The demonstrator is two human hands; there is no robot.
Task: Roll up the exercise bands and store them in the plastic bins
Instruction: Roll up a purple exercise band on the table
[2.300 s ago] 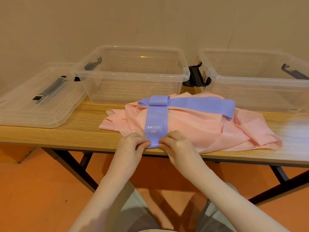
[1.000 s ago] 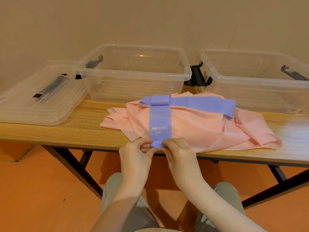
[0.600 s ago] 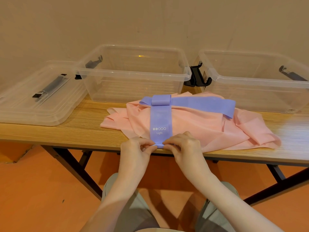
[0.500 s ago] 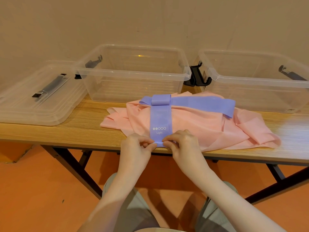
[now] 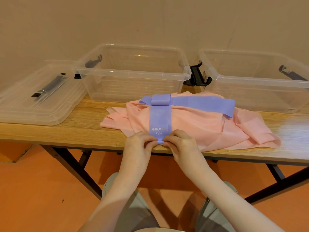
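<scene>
At the near table edge, both hands, left (image 5: 139, 144) and right (image 5: 179, 143), pinch the purple band's (image 5: 159, 119) near end, probably to start a tight roll. It lies over the pink band (image 5: 197, 129); both bins (image 5: 133, 76) sit empty behind.

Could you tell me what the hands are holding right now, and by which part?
Both hands, left and right, pinch the purple band at its near end, by the table edge.

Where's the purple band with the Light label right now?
In the head view the purple band lies centre, draped over the pink band on the table, its near end pinched by left hand and right hand.
</scene>
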